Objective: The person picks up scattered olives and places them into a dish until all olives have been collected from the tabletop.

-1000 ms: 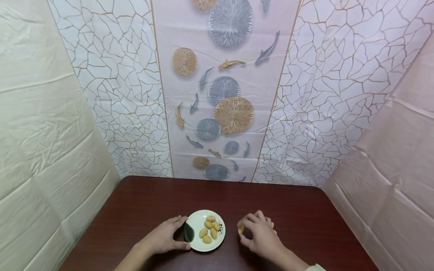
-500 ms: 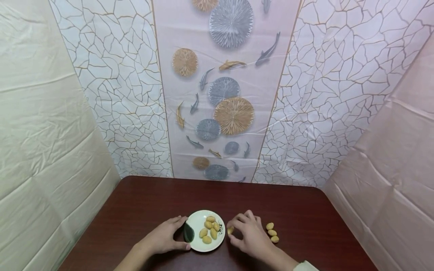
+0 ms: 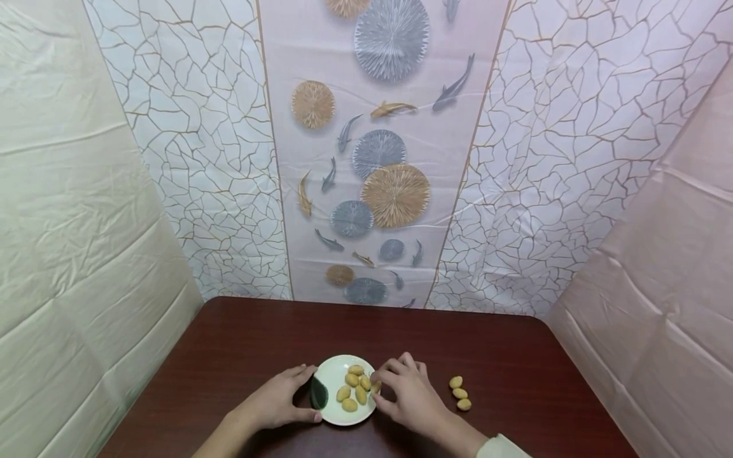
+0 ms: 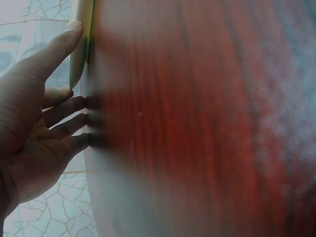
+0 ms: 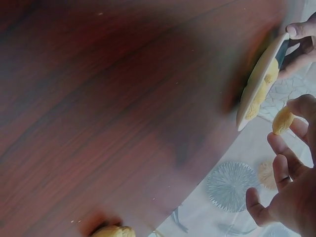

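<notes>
A round white plate (image 3: 333,376) with a dark green patch lies on the table, carrying several small, wrinkled yellow ovals (image 3: 350,404). My left hand (image 3: 277,402) holds the plate's left edge, thumb at the near rim and fingers at the far side. In the left wrist view its thumb (image 4: 61,47) lies along the rim, with the lower fingers down by the tabletop. Over the plate's right rim, my right hand (image 3: 409,395) pinches another yellow oval (image 5: 283,120) between thumb and fingers. The right wrist view shows it above the rim, the other fingers loosely bent.
Three more yellow ovals (image 3: 460,394) sit in a short row on the dark red-brown table (image 3: 258,331), right of my right hand. A patterned cloth backdrop (image 3: 366,254) stands behind the table's far edge, with pale cloth (image 3: 630,318) at both sides.
My right hand has moved left with the pinched yellow oval, from the table to over the plate's right rim, uncovering the three ovals on the right. My left hand and the plate stay put.
</notes>
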{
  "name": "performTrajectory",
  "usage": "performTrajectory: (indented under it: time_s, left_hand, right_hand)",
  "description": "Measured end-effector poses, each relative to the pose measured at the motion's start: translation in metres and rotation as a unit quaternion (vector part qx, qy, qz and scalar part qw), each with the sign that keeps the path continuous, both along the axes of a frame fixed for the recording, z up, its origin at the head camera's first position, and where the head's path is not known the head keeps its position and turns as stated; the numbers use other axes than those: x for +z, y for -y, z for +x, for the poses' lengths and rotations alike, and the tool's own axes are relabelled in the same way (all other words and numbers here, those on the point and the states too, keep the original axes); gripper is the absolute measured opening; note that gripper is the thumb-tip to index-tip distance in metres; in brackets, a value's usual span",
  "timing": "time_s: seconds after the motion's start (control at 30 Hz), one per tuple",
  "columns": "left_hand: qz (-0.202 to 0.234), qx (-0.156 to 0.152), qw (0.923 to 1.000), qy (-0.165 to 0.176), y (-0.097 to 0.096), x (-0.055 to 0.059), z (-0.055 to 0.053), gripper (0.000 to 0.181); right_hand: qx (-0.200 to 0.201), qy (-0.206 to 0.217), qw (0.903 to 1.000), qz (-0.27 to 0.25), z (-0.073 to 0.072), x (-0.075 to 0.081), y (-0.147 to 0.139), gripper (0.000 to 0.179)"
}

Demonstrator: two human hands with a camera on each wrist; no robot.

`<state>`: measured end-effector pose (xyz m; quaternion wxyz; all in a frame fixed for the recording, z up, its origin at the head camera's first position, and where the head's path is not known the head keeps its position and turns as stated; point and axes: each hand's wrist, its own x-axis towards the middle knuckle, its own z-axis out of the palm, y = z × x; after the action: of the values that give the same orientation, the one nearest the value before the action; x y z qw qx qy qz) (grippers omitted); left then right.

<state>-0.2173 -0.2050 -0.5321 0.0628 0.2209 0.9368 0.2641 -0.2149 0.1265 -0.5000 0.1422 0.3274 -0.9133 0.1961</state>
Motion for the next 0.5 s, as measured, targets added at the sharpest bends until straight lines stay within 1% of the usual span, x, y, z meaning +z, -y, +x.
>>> performTrajectory:
  time_s: [0.33, 0.5]
  left_hand:
    - [-0.005, 0.003, 1.0, 0.001, 0.0, -0.001, 0.0, 0.109]
    - [0.002, 0.0, 1.0, -0.004, 0.0, 0.001, 0.0, 0.108]
  right_hand:
    - [0.006, 0.005, 1.0, 0.006, -0.004, 0.002, 0.015, 0.017]
    - [0.01, 0.01, 0.9998, 0.012, -0.006, 0.004, 0.023, 0.018]
